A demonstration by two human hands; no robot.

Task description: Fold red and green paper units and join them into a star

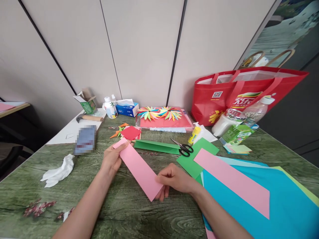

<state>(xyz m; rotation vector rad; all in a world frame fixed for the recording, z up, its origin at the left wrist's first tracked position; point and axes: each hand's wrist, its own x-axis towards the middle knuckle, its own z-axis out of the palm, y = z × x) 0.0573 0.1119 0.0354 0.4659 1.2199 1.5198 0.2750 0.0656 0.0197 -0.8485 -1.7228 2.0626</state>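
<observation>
A pink paper strip (139, 169) is stretched slantwise between my two hands above the table. My left hand (112, 157) pinches its upper left end, thumb on top. At the lower right end, my right hand (173, 181) grips the edge between thumb and fingers. Just beyond the strip lies a folded green paper strip (157, 146). Black-handled scissors (184, 149) rest beside it, partly over a green paper sheet (190, 162). A second pink strip (236, 182) lies on blue paper sheets (224, 205) to the right.
Behind are folded paper stars (159, 113) on a red pack, a red shopping bag (214, 99), a tissue box (127, 109) and a white bottle (110, 108). A glue stick (194, 135) stands near the scissors. Left are a hammer (89, 118) and crumpled tissue (58, 171).
</observation>
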